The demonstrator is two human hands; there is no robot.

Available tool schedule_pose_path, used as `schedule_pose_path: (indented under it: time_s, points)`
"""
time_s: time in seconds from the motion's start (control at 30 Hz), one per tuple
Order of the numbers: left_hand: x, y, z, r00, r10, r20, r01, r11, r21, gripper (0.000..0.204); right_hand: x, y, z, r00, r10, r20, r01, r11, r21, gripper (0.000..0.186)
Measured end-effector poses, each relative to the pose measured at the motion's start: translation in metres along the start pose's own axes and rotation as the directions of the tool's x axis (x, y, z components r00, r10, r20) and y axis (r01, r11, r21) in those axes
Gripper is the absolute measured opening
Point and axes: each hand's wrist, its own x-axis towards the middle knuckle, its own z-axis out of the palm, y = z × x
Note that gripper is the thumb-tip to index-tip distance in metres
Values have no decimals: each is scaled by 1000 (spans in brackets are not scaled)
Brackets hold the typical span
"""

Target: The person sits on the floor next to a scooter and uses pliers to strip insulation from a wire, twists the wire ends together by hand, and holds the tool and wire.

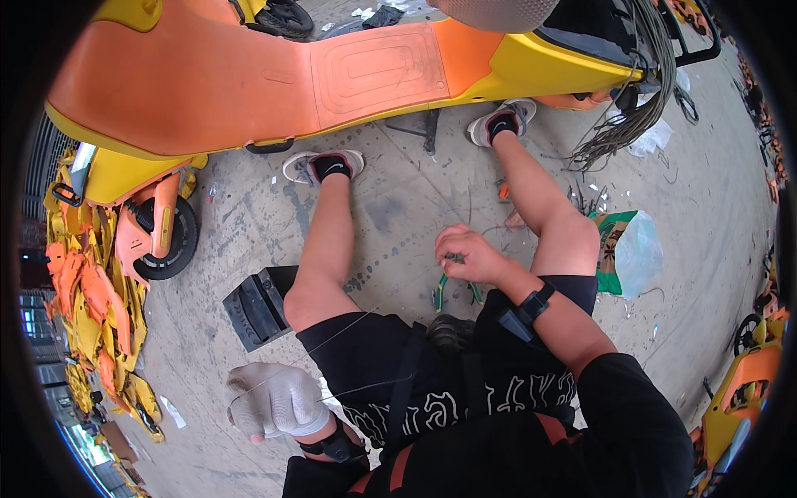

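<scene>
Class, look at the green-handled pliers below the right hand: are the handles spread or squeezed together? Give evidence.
Spread: the green-handled pliers show a clear gap between their handles below the right hand.

We have room to pass over the grey floor (390,199) at centre, between the left shin (330,236) and right shin (531,178). Across the top, the scooter's long body (382,75) bars the way, a black stand (431,133) jutting below it. At left of centre, a black box (259,309) crowds the knee; a thin wire (332,336) slants from the left hand (278,400) over the thigh. Green-handled pliers (440,297) at the right hand (471,254) narrow our gap between the thighs. At right, a bag (613,253) sits beside the other knee.
</scene>
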Motion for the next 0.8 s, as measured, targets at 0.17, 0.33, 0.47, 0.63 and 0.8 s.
schedule_pose_path:
  time_s: [0.17,0.33,0.47,0.63,0.8]
  points:
    - [54,-52,29,972,-81,222,-7,930,369,13,4,-2,8,998,-54,27,54,999,-1,8]
    - [76,-38,49,942,-49,333,-74,935,347,13,-11,23,-7,999,4,45,-3,999,-33,10]
    - [79,-36,50,964,-62,258,-81,858,507,16,-2,8,-7,1000,7,18,-7,1000,24,10]
    - [75,-31,49,986,-10,165,-73,869,490,18,-4,9,-6,998,67,16,-69,992,101,9]
    - [82,-36,46,974,-116,193,10,879,476,14,-10,16,-4,984,156,83,-166,977,131,13]
